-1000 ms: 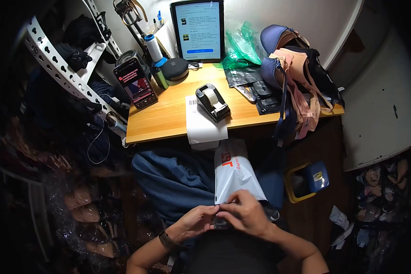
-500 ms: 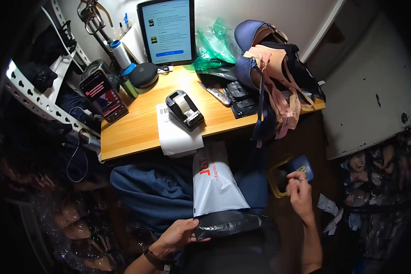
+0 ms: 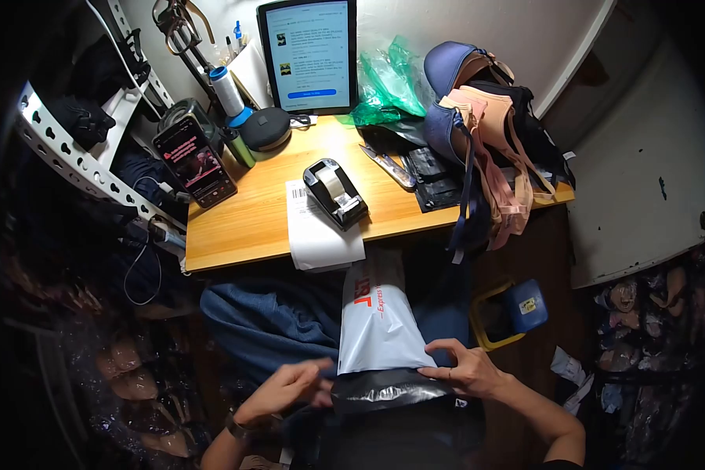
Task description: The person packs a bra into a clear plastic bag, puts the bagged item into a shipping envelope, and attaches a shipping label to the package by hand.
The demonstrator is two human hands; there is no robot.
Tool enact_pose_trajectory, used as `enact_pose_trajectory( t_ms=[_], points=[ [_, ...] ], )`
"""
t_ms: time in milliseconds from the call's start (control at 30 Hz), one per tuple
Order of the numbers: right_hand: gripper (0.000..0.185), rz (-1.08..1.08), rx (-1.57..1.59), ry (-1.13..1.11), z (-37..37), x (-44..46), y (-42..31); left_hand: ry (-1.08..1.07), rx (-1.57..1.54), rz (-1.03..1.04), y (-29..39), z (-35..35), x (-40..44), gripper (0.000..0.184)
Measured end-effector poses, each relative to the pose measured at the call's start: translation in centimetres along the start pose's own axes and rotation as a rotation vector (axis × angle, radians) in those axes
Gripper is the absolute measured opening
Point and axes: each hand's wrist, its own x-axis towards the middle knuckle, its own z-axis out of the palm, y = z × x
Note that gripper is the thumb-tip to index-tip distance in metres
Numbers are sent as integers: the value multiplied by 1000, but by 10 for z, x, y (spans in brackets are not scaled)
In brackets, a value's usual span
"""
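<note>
A white plastic mailer [image 3: 380, 325] with red print lies on the lap, over the jeans. Its lower end has a dark, shiny flap [image 3: 392, 392]. My right hand [image 3: 466, 370] pinches the right corner where the white part meets the flap, thumb and fingers on the plastic. At the flap's left end is my left hand [image 3: 290, 388], partly blurred, its fingers apart and nothing visible in them. A black tape dispenser [image 3: 335, 193] stands on the desk, on a white paper sheet [image 3: 321, 243] that hangs over the front edge.
On the wooden desk [image 3: 251, 227] are a phone [image 3: 196, 164], a tablet [image 3: 309, 59], a folding knife [image 3: 389, 167], green plastic [image 3: 388, 82] and a pile of bras [image 3: 478, 117]. A yellow-rimmed bin [image 3: 493, 342] with a blue lid [image 3: 529, 305] is at the right.
My right hand came back from beside the bin to the mailer's right corner. My left hand let go of the flap and moved slightly left. The head view shifted.
</note>
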Motion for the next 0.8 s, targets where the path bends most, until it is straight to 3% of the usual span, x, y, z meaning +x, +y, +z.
enact_pose_trajectory(
  t_ms=[33,133,167,267,367,433,500,567,600,667,733,800],
  points=[
    [54,5,33,32,1,-1,-1,6,3,3,4,0,8,39],
    [54,3,83,67,9,-9,2,368,1597,1295,14,12,40,45],
    [52,4,98,75,12,-12,5,370,1603,1297,13,15,43,45],
    [48,63,190,66,13,-20,8,25,1362,1326,-2,21,46,44],
    [43,156,341,18,17,-25,9,15,1246,1259,-14,20,45,34],
    [35,143,516,183,29,-21,15,31,1195,1222,-19,17,43,30],
    [32,130,607,260,38,-18,23,96,1093,1111,-23,17,44,19],
    [14,357,657,218,44,-20,31,119,1039,1056,-26,22,49,15],
    [11,472,677,197,47,-21,36,250,911,929,-29,29,55,12],
    [16,583,758,256,61,-12,38,497,653,666,-32,40,65,18],
    [31,799,912,366,76,2,40,551,585,620,-35,42,79,22],
    [35,853,966,380,90,12,42,648,444,521,-40,40,97,29]
  ],
)
